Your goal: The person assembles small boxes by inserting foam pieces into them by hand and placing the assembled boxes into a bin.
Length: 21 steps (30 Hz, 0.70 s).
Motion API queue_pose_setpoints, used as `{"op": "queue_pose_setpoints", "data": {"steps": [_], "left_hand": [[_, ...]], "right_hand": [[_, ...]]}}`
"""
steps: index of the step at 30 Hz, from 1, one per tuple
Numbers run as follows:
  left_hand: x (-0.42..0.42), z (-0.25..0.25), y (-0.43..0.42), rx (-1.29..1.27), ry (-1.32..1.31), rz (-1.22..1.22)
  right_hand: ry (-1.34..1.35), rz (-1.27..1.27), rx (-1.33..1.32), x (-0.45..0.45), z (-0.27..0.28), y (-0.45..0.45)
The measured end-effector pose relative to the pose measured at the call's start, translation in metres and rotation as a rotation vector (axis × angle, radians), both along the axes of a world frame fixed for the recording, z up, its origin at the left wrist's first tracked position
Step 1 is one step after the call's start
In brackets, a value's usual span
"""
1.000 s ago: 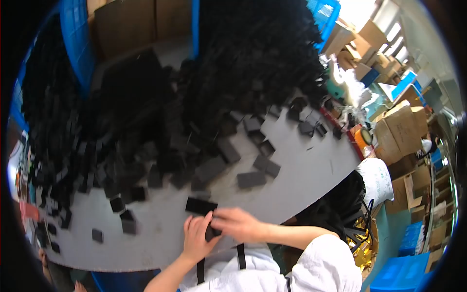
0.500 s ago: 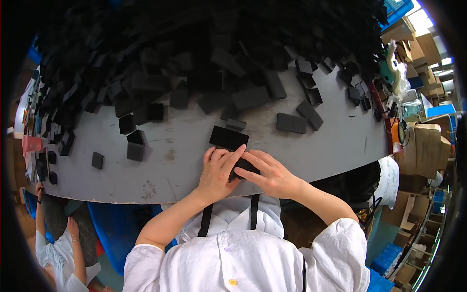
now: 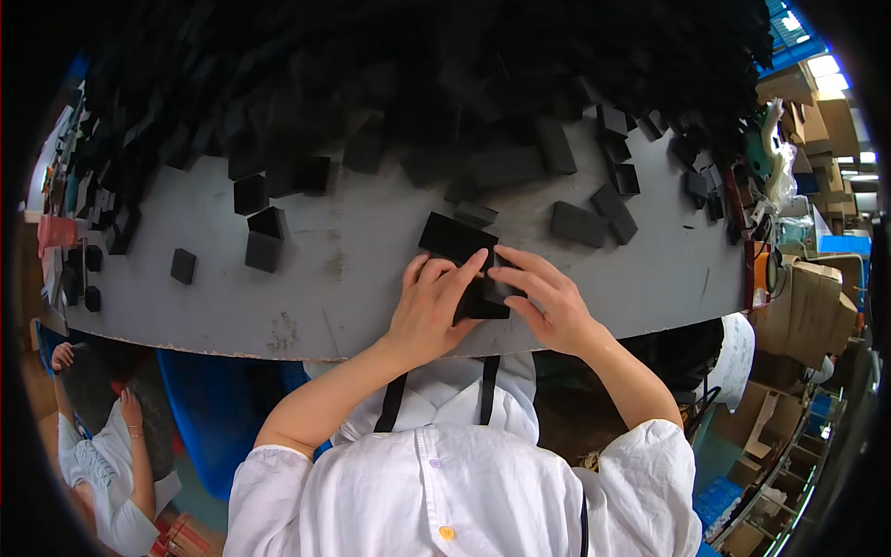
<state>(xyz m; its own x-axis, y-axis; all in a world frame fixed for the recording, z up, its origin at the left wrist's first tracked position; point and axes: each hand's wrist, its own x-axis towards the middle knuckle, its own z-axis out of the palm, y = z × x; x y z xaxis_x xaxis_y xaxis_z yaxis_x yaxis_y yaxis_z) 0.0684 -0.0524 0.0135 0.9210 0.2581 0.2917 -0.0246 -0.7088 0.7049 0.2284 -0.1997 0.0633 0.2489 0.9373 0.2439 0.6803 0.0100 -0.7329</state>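
Close to the table's front edge, my left hand grips a small black box, its index finger along the top and its thumb low on the near side. My right hand is at the box's right side, fingers and thumb bent around a dark piece there. Whether that piece is separate from the box I cannot tell. Just beyond my left fingertips lies an open black box tray, its dark inside facing up. A smaller black block rests behind it.
A large heap of black boxes covers the back of the grey table. Loose ones lie left and right. Another person sits at the lower left. Cardboard cartons are stacked at the right.
My right hand has shifted right and its fingers have spread, so more of the black box shows between my hands. The view has tilted slightly, moving the table's contents in the picture.
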Motion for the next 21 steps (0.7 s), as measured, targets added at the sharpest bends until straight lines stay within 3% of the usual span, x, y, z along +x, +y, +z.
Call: {"op": "queue_pose_setpoints", "data": {"steps": [1,3,8,13,15,21], "left_hand": [[0.0005,-0.0008,0.001,-0.003,0.006,-0.006],[0.0008,-0.0033,0.0004,-0.003,-0.007,0.004],[0.0004,-0.0023,-0.0003,0.035,-0.011,0.01],[-0.0017,0.0009,0.0003,0.019,-0.02,-0.009],[-0.0014,-0.0005,0.0003,0.011,-0.025,0.003],[-0.0009,-0.0042,-0.0003,0.007,-0.048,0.019]], "right_hand": [[0.001,0.006,-0.002,-0.0026,-0.0007,0.0018],[-0.306,0.182,0.011,-0.0104,0.0001,0.0049],[-0.376,0.227,0.017,-0.011,0.003,0.0027],[0.089,0.08,-0.085,-0.0045,0.0067,0.0026],[0.096,0.085,-0.087,-0.0047,0.0043,0.0045],[-0.326,0.243,-0.02,-0.0064,0.0059,0.0068]]}}
